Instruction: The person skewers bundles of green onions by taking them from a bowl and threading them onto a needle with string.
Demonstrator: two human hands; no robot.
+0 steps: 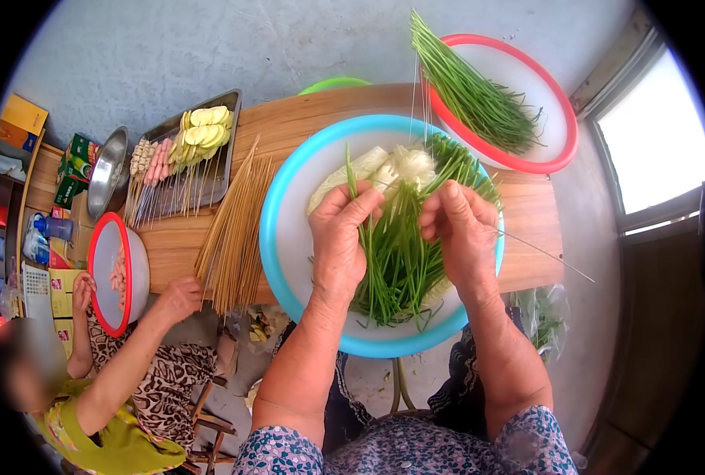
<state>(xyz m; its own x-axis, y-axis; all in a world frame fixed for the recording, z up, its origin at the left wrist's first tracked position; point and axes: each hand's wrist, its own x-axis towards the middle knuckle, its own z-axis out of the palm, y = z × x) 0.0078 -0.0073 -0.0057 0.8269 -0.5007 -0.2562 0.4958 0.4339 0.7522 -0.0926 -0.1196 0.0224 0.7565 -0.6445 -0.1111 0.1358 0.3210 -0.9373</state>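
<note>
My left hand (341, 229) is closed in a pinch on a few garlic chives (352, 170), whose green ends show above and below the fingers. My right hand (463, 226) is closed around a thin skewer (549, 253); its long end points out to the right, and a short length reaches toward my left fingers. Both hands are over a white basin with a blue rim (272, 207). Inside it lie many loose garlic chives (404, 265) and pale cabbage leaves (341, 176). Whether the chives touch the skewer tip I cannot tell.
Bundled chives (479, 95) lie across a red-rimmed basin (554, 87) at upper right. Bare skewers (238, 237) lie left of my basin on the wooden table (530, 210). Beyond is a metal tray (230, 142) of filled skewers. A co-worker (115, 408) sits at left beside another red-rimmed basin (137, 273).
</note>
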